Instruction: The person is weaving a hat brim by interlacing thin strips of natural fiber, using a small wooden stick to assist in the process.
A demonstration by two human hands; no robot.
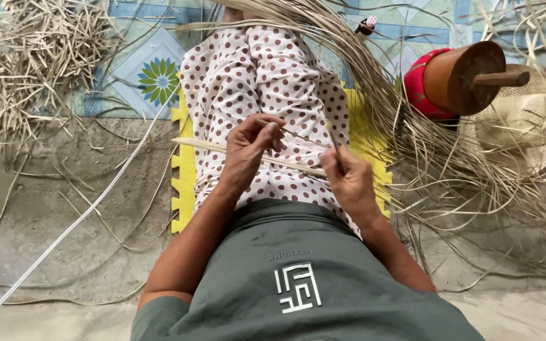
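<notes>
While both pinch, left hand (246, 151) and right hand (347, 178) hold a straw strip (285, 163).

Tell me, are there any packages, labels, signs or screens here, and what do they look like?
No packages, signs or screens.
Shirt print: on the grey-green shirt at bottom centre; a white square maze-like emblem with a small line of pale lettering above it.
</notes>
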